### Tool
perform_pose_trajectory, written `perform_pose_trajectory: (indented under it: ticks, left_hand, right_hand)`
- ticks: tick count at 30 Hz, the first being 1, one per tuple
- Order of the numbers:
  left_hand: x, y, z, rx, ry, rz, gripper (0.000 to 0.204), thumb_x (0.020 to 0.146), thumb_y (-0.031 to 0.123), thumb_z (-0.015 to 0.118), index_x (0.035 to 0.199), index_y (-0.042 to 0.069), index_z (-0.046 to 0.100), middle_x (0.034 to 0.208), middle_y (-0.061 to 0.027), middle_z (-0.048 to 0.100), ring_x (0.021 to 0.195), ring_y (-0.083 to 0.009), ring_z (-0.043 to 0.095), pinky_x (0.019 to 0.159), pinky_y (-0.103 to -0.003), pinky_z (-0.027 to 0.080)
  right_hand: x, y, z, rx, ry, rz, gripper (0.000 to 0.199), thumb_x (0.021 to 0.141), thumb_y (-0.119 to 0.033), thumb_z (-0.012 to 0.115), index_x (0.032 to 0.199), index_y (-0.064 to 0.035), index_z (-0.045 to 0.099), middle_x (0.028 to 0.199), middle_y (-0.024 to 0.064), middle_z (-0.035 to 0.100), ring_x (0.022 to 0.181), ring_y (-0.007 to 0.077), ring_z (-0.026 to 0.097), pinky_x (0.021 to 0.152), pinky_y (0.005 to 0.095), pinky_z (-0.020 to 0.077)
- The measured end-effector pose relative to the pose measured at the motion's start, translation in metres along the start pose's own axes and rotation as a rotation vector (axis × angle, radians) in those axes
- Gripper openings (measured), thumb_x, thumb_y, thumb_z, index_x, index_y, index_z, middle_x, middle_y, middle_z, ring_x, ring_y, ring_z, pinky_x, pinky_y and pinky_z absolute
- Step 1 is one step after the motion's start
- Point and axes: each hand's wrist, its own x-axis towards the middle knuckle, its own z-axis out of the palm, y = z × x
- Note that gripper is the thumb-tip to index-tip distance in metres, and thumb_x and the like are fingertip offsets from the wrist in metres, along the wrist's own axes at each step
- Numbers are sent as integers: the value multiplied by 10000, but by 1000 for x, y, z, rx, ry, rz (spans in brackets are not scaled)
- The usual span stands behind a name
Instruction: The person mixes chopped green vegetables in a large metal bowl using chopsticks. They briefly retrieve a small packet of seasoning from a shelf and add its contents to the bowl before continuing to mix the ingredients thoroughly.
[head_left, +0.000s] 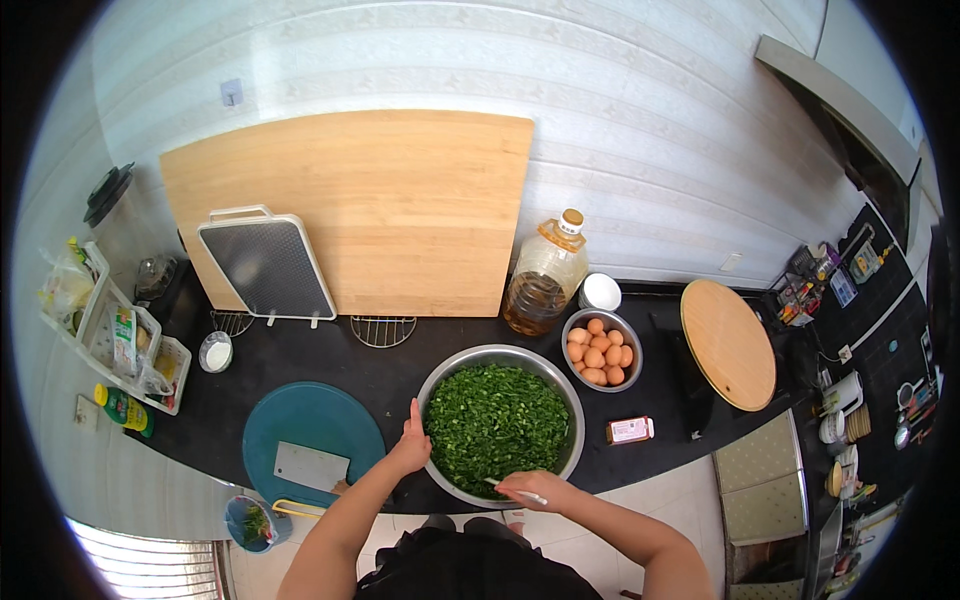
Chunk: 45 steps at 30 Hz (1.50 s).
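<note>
A large steel bowl (575, 405) full of chopped dark green leaves (497, 425) stands near the counter's front edge. My left hand (413, 445) holds the bowl's left rim, with a finger stretched along the outside. At the near right rim my right hand (535, 490) is closed around a thin white utensil (534, 497). Its tip reaches into the greens; whether it is a spoon or chopsticks I cannot tell. Left of the bowl, a cleaver (311, 465) lies on a round teal cutting board (290, 415).
Behind the bowl stand an oil jug (540, 285), a white cup (600, 292) and a bowl of brown eggs (601, 352). A small box (630, 430) lies to the right, near a round wooden board (728, 345). Large boards (430, 200) lean on the wall. A bin (255, 525) stands below left.
</note>
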Motion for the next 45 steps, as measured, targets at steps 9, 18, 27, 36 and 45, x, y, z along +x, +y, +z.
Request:
perform_pose_trajectory:
  ticks: [9, 18, 27, 36, 45]
  left_hand:
    - [1, -1, 2, 17, 19, 25, 869, 857, 46, 451, 1400, 89, -225, 1289, -339, 291, 1059, -469, 485, 916, -445, 417]
    - [4, -5, 3, 16, 13, 8, 883, 862, 53, 461, 1401, 115, -236, 1297, -325, 301, 1055, -459, 494, 899, -447, 420]
    - [11, -11, 15, 3, 47, -2, 862, 848, 74, 468, 1414, 83, -181, 1283, -338, 321, 1044, -478, 486, 891, -469, 412]
    - [8, -13, 10, -34, 93, -33, 892, 816, 55, 492, 1425, 104, -159, 1259, -330, 351, 1122, -455, 441, 954, -447, 370]
    - [6, -13, 8, -20, 145, 233, 857, 836, -3, 444, 1418, 80, -179, 1267, -379, 312, 1119, -481, 432, 965, -438, 362]
  right_hand:
    - [58, 77, -14, 382, 813, 547, 136, 844, -63, 576, 909, 15, 667, 890, 137, 677, 777, 232, 655, 686, 290, 514]
    - [3, 31, -7, 437, 416, 401, 153, 855, -113, 594, 944, -31, 687, 894, 99, 690, 813, 176, 657, 728, 276, 508]
    - [-43, 32, -6, 442, 763, 584, 153, 783, -134, 676, 882, -17, 686, 808, 124, 646, 752, 212, 625, 702, 313, 496]
    - [-51, 89, 45, -46, 1134, 815, 935, 599, -248, 798, 1382, -69, 319, 1361, 234, 245, 1240, 391, 292, 1040, 442, 253]
    - [-52, 104, 89, 1010, 1274, 708, 1103, 665, -165, 825, 1417, -12, 33, 1349, 152, 363, 1172, 218, 438, 1002, 333, 347]
